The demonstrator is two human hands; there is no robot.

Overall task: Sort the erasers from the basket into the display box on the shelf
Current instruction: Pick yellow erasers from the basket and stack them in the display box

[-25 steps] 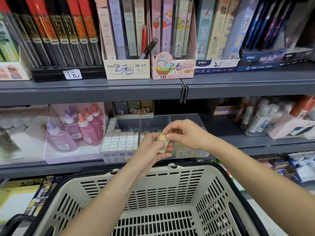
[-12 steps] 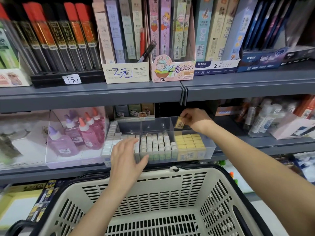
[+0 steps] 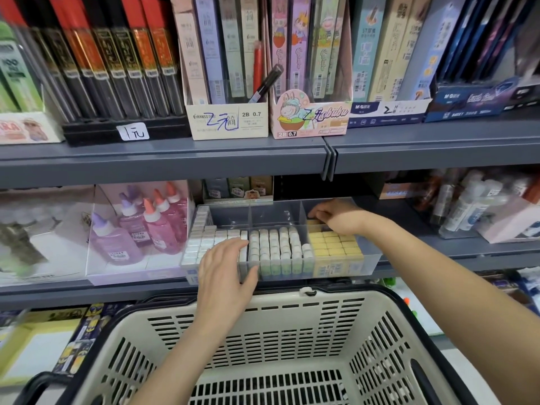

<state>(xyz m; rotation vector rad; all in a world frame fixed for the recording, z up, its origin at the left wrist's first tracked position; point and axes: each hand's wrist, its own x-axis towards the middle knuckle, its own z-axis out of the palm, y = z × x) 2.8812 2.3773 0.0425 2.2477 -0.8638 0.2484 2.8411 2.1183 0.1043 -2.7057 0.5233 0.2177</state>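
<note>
Left hand [image 3: 228,273] flat, fingers straight, on the near-left of the display box [image 3: 274,217]. Right hand [image 3: 336,214], fingers curled, sits beyond the yellow erasers [image 3: 333,244]; can't tell if it's holding one.

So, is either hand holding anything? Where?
Left hand rests on the display box front, holding nothing. Right hand is curled over the yellow erasers; hold cannot be told.

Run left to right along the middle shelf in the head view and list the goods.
Glue bottles → white erasers → green-white erasers → yellow erasers → white bottles.
</note>
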